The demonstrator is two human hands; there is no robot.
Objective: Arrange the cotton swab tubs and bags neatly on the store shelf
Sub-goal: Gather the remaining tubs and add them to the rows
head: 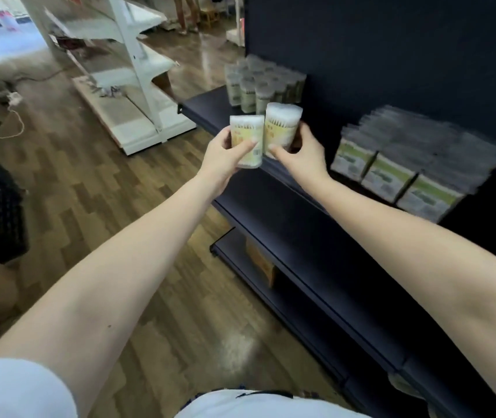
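Left hand (pixel 223 158) is clamped round a small clear cylindrical tub of cotton swabs with a yellow label (pixel 247 140), the thumb laid across its front. This tub is held upright just off the front edge of the dark navy metal shelf (pixel 207 108), over the wood-patterned floor (pixel 90 182). Right hand (pixel 307 152) is curled round a second tub of the same kind (pixel 281 128), gripped near its base at the shelf's front edge; whether its base rests on the shelf cannot be told. The two tubs are held just beside each other. At the far end of the shelf, behind the held tubs, a packed cluster of similar clear tubs (pixel 260 86) is seen standing upright. On the near part of the shelf, rows of clear bags with green-and-white labels (pixel 391 167) are stacked, blurred. Below the shelf, a brown cardboard box (pixel 260 263) is seen on a lower board.
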